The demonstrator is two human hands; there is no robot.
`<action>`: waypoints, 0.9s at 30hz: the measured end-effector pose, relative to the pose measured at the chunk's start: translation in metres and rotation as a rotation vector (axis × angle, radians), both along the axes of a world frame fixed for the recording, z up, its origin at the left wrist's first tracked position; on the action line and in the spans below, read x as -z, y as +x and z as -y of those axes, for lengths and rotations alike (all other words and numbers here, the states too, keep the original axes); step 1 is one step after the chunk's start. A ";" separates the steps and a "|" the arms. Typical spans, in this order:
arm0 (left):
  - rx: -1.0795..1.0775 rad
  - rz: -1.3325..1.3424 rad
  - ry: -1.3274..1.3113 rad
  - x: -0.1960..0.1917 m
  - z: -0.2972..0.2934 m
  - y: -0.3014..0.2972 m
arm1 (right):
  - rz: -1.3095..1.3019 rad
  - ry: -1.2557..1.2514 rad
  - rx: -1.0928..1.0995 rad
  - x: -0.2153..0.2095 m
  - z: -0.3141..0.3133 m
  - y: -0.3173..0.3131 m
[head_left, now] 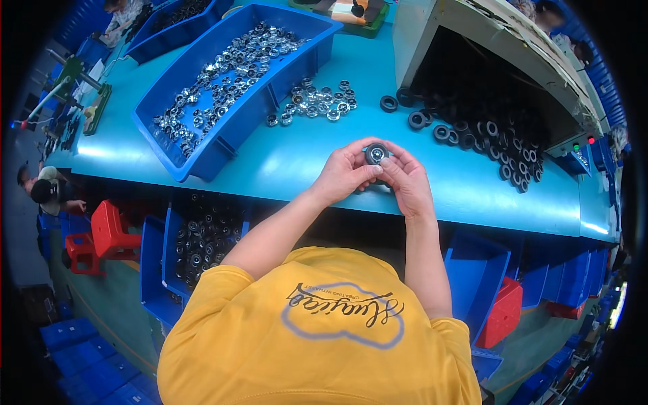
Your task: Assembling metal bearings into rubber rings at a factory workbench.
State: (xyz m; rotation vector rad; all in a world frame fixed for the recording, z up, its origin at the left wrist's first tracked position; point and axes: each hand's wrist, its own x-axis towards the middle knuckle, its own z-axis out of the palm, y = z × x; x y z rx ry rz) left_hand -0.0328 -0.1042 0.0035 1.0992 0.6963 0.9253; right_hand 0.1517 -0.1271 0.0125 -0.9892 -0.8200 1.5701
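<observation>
A small toy-like wheel [376, 154], a black tyre around a silver spoked hub, is held up between both my hands above the table's near edge. My left hand [341, 175] grips it from the left, its fingers curled around the tyre. From the right, my right hand [410, 181] closes on the same wheel, thumb near its face. Just beyond my hands lies a loose cluster of shiny silver hubs [320, 101]. To the right, many black tyres [466, 138] spill onto the table.
A long blue bin [246, 125] of silver hubs stands at the left on the turquoise table [283, 172]. The tyres come from a pale box-like housing [412, 47]. Below the table, another blue bin [171, 253] holds dark wheels. Red stools [111, 229] and a hand press [99, 108] are farther left.
</observation>
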 end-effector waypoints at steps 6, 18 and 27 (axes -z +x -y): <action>-0.159 -0.207 0.279 0.008 0.005 0.009 | 0.038 -0.019 0.039 0.001 0.000 -0.001; -0.060 -0.168 0.172 -0.002 0.008 0.008 | -0.109 -0.057 0.014 -0.004 0.007 0.011; 0.011 -0.024 0.100 0.003 0.005 0.003 | 0.014 0.000 0.015 0.000 0.008 0.007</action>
